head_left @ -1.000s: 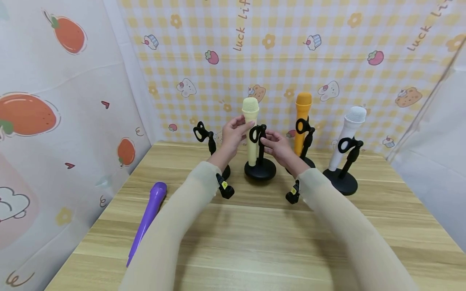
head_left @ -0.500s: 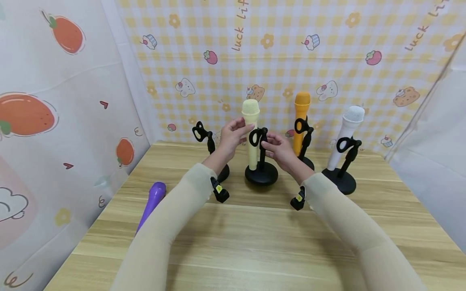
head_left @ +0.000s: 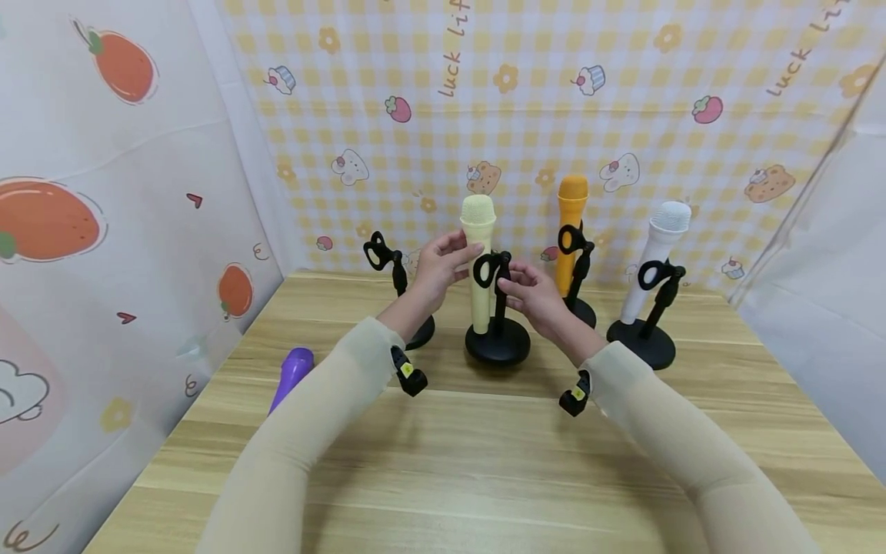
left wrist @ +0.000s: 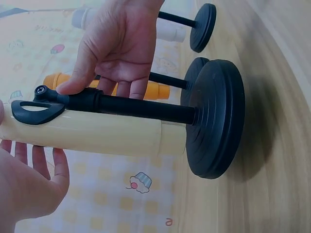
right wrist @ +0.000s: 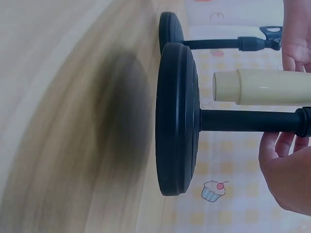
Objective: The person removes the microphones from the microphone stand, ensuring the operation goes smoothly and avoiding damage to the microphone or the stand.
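In the head view my left hand grips a pale yellow microphone just below its head. The microphone stands upright in the clip ring of a black microphone stand. With thumb and fingers, my right hand holds that stand's pole from the right, below the clip. Both wrist views show the round base with a dark shadow beside it, seemingly just off the tabletop. The microphone's lower end runs alongside the pole, close to the base.
A bare stand is behind my left hand. To the right, an orange microphone and a white microphone lean in stands. A purple microphone lies at left, partly behind my sleeve. Patterned cloth hangs behind the wooden table.
Both hands have brought the pale yellow microphone and its stand a little toward me together. My left sleeve now covers more of the purple microphone.
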Available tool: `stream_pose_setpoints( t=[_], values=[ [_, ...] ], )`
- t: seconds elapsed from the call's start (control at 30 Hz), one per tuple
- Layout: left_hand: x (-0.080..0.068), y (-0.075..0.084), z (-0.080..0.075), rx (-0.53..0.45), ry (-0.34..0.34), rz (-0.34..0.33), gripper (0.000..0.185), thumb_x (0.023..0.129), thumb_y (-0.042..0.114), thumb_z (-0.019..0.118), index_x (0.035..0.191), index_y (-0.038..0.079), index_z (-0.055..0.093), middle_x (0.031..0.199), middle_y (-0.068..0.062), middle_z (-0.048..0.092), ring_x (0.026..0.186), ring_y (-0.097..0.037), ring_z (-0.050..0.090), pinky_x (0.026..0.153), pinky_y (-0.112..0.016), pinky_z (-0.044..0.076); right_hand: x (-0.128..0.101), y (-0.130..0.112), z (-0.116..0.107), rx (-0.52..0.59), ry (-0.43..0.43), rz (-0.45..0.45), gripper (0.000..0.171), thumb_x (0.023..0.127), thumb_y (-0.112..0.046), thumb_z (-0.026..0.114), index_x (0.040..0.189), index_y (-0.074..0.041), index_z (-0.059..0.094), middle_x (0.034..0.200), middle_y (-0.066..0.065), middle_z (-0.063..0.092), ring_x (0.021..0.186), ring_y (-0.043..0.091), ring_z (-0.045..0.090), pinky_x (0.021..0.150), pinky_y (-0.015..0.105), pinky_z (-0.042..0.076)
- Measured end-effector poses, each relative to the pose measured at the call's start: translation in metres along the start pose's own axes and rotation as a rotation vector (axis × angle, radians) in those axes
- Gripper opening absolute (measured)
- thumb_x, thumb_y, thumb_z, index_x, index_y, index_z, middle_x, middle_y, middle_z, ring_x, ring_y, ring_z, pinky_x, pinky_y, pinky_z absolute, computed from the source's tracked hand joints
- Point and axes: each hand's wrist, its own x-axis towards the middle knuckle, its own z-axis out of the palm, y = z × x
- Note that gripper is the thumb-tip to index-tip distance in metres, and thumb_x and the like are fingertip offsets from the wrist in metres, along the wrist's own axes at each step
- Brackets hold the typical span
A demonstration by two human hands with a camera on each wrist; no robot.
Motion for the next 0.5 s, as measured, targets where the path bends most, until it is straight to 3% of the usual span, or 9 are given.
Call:
stream_pose_setpoints(
  t=[0.5],
  values=[
    [-0.019,0.003,0.000,-0.017,-0.094,-0.009,0.038,0.089,0.013,0.072,0.125,0.008,0.063,0.113,-0.005,0.065,0.099,-0.019,0.060,0.082,-0.037,0.051,-0.031,0.001,0.005,-0.012,0.036,-0.019,0.026,0.094,-0.006,0.064,0.118,-0.011,0.054,0.103,0.003,0.058,0.094,0.015,0.060,0.085,0.032,0.051]
  ],
)
